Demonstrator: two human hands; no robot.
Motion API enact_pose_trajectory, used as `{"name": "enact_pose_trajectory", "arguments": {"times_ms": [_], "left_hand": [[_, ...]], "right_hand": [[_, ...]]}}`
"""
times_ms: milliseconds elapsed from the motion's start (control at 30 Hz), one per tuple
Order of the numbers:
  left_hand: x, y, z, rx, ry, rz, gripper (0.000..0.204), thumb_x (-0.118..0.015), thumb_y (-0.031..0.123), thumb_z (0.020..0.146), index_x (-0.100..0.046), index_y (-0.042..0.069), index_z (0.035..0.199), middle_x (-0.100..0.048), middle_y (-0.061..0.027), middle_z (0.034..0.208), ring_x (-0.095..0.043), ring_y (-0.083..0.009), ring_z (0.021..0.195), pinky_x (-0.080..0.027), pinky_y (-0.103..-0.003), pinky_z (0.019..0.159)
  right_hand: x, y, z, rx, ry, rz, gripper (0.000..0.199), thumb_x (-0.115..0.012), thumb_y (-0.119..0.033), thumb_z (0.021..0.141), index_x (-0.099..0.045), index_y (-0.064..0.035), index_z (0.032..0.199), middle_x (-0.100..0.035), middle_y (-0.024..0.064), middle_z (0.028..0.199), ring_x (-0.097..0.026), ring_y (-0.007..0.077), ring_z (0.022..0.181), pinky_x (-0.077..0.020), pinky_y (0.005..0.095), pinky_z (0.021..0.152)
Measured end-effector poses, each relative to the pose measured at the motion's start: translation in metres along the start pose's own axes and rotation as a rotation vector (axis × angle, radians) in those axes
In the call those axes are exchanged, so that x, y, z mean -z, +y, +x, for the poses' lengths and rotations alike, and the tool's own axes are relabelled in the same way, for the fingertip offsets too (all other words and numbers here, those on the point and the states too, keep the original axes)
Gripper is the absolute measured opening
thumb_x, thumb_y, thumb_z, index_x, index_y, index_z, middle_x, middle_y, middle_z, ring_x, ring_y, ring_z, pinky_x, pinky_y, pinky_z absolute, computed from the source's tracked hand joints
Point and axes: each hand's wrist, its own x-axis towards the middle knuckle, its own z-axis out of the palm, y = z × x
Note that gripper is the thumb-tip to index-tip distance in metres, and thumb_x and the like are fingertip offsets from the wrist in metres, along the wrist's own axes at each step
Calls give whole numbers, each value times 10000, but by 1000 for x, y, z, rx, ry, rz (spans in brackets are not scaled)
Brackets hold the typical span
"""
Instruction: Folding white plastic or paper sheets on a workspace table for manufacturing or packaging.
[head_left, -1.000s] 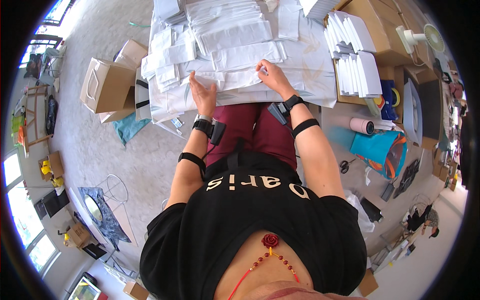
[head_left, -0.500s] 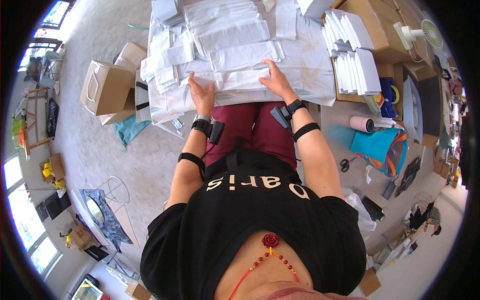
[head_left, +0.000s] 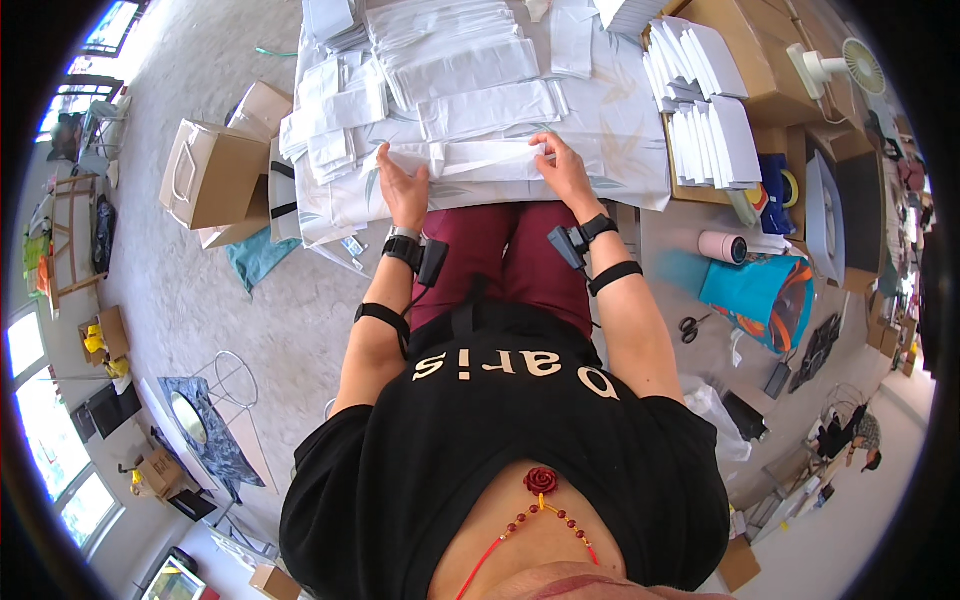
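A long, flat white strip of thin, slightly see-through material lies along the near edge of the covered table. At its right end my right hand has bent fingers closed on the strip's edge. A slanting fold runs over the strip toward that hand. By the left end rests my left hand, fingers stretched and thumb apart, touching the strip's end. Just beyond lies a small pile of similar white strips, with a larger stack behind it.
More white strips are piled at the left of the table. White folded stacks stand in a carton at the right. A cardboard box sits left of the table. A pink cup and a blue bag are at the right.
My right hand has shifted slightly right, and its fingers have gone from spread to closed on the strip's end. The strip's right part has a new slanting fold. My left hand has hardly moved.
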Motion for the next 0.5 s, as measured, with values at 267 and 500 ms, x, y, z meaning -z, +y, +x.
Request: {"name": "enact_pose_trajectory", "arguments": {"times_ms": [267, 500], "left_hand": [[-1, -5, 1, -10, 27, 10, 755, -747, 39, 783, -394, -48, 1445, -561, -310, 1345, -556, -482, 1252, -446, -482, 1080], [-1, 4, -1, 41, 18, 73, 762, -764, 74, 782, -409, -23, 1450, -606, -291, 1299, -581, -476, 1196, -461, -494, 1038]], "right_hand": [[1, 4, 0, 15, -200, 34, 285, -755, -135, 822, -700, -102, 1099, -686, 78, 871, -667, 180, 818, -541, 332, 777], [9, 24, -9, -81, -172, 141, 172, -708, -134, 875, -752, -7, 983, -744, 81, 861, -712, 176, 782, -570, 317, 740]]}}
